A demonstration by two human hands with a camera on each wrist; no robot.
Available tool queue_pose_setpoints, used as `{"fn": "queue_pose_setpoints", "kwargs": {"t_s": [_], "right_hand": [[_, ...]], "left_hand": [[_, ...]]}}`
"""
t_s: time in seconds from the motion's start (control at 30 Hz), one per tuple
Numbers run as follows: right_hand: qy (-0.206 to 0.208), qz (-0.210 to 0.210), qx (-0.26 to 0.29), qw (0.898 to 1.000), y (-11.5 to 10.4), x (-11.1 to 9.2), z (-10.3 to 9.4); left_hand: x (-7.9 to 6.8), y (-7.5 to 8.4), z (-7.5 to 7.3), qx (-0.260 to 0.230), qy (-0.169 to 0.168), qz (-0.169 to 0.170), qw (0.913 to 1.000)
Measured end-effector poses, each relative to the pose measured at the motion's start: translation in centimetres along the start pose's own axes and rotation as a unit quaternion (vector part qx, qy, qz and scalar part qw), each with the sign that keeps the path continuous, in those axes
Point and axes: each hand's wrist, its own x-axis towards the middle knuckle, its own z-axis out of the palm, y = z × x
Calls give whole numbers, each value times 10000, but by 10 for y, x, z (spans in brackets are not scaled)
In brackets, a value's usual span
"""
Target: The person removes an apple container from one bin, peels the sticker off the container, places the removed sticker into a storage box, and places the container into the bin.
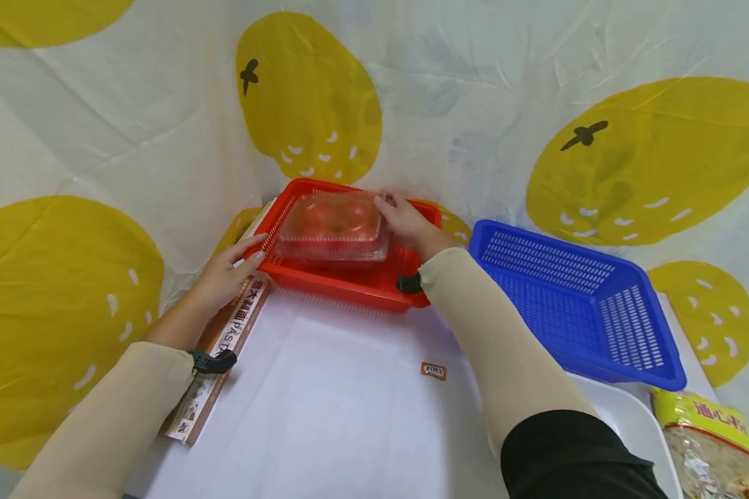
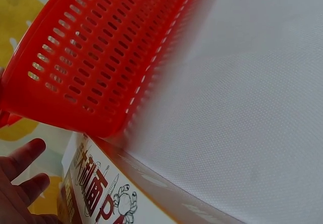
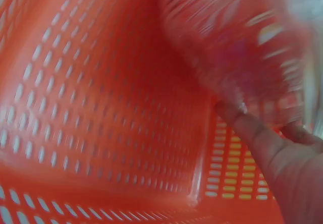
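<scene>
A clear plastic box of tomatoes (image 1: 333,225) is over the red basket (image 1: 343,281), tilted inside its rim. My right hand (image 1: 412,225) grips the box at its right end; in the right wrist view the fingers (image 3: 252,130) lie along the blurred box (image 3: 242,47). At the basket's left corner, my left hand (image 1: 221,277) holds the rim between thumb and forefinger. The left wrist view shows its other fingers (image 2: 28,156) spread apart, off the basket wall (image 2: 96,52). Below this hand lies a long pasta box (image 1: 225,346).
To the right, a blue basket (image 1: 562,305) sits partly over a white tray (image 1: 630,409). A yellow-labelled bag of pasta (image 1: 711,443) lies at the right edge. One small brown label (image 1: 433,371) is on the white table (image 1: 331,402). Patterned cloth (image 1: 449,90) hangs close behind.
</scene>
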Motion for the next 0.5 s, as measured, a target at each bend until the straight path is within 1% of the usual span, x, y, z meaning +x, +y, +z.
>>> {"fn": "queue_pose_setpoints", "kwargs": {"t_s": [0.1, 0.23, 0.4, 0.5], "right_hand": [[116, -215, -644, 9976, 4, 1, -3], [377, -437, -1316, 9896, 9, 6, -5], [646, -505, -1774, 9807, 19, 13, -5], [749, -422, -1995, 9761, 26, 17, -5]], "left_hand": [[0, 2, 0, -34, 15, -31, 10000], [0, 3, 1, -94, 44, -31, 9999], [-2, 2, 2, -3, 54, -137, 9999], [-2, 2, 2, 7, 52, -118, 9999]]}}
